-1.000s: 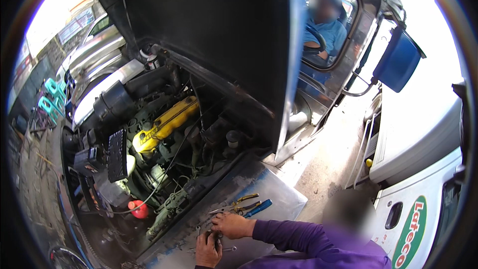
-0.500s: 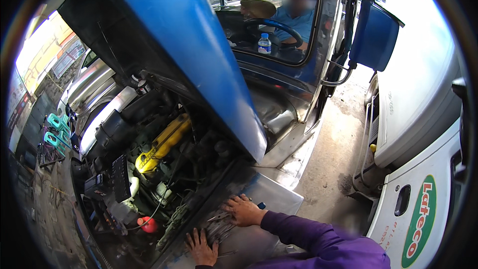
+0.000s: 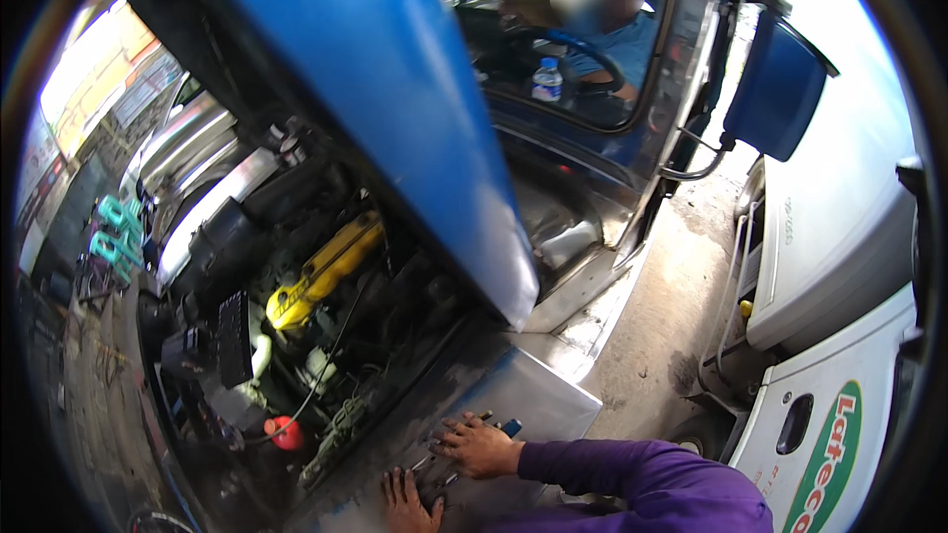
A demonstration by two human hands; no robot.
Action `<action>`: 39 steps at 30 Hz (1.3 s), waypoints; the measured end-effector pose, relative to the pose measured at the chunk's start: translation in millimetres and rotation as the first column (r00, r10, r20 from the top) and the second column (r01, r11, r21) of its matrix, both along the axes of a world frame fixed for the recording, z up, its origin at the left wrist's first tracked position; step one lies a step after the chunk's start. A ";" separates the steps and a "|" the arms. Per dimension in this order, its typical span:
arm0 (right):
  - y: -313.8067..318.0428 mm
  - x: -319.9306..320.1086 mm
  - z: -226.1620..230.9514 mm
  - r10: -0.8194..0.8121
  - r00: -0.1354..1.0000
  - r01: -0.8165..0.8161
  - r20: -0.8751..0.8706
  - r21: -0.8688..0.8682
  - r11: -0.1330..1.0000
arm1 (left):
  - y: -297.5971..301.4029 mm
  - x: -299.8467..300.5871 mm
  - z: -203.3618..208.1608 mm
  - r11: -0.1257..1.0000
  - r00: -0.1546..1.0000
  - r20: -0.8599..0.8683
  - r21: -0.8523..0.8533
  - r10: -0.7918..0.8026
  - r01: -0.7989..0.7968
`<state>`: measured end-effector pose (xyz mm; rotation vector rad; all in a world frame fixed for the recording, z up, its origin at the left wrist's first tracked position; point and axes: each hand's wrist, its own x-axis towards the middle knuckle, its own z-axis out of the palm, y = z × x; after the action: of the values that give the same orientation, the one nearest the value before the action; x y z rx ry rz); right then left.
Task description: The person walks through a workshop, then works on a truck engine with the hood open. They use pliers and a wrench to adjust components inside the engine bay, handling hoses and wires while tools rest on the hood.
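We lean over the open engine bay of a blue truck, and both our hands rest on the flat metal panel [image 3: 548, 400] at its near edge, which serves here as a small workbench. Our right hand [image 3: 481, 446] lies palm down with the fingers spread over some tools [image 3: 464, 439] that are laid out on the panel near its left edge; one tool has a blue handle [image 3: 511, 426] showing just beyond the fingers. The hand covers them, so we cannot tell if it already grips one. Our left hand [image 3: 412, 501] is flat and open near the panel's lower edge, probably for support (it holds nothing). The tools lie there likely because the panel is level and close to the engine [image 3: 321, 271]. The raised hood [image 3: 395, 109] stands over the bay, and another person sits in the cab [image 3: 592, 30] behind the windshield.
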<state>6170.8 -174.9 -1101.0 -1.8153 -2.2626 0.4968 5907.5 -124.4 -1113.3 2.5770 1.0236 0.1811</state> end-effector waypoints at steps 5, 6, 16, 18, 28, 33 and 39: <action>11.7 5.0 4.3 0.067 0.995 -0.056 0.077 -0.130 0.990 | 6.6 11.4 25.6 0.994 0.998 -0.023 -0.090 0.064 -0.066; 18.4 10.8 6.2 0.072 0.997 -0.066 0.037 -0.136 0.989 | 10.6 12.7 33.1 0.997 0.998 0.007 -0.049 0.060 -0.059; 105.2 84.4 -12.0 -0.267 0.963 0.260 -0.023 0.317 0.912 | 167.9 5.5 36.2 0.879 0.881 0.197 0.132 0.431 -0.459; 111.4 82.9 -23.9 -0.264 0.962 0.271 -0.062 0.244 0.931 | 216.6 -2.0 7.9 0.850 0.861 0.047 0.142 0.506 -0.507; 122.9 72.2 -38.8 -0.371 0.921 0.339 0.120 0.222 0.914 | 366.8 -16.6 -183.1 0.919 0.867 -0.462 -0.231 0.186 -0.320; 128.3 73.0 -35.3 -0.364 0.922 0.344 0.132 0.155 0.926 | 418.7 -32.2 -302.8 0.689 0.762 -0.543 -0.401 0.352 -0.604; 133.5 71.9 -31.1 -0.394 0.905 0.386 0.162 0.078 0.919 | 447.0 -60.2 -430.1 0.838 0.743 -0.577 -0.172 0.340 -0.517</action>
<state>6242.7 -41.4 -1132.1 -2.2903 -1.9064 0.2202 5847.3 322.6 -1543.4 2.0742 1.6916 -0.5773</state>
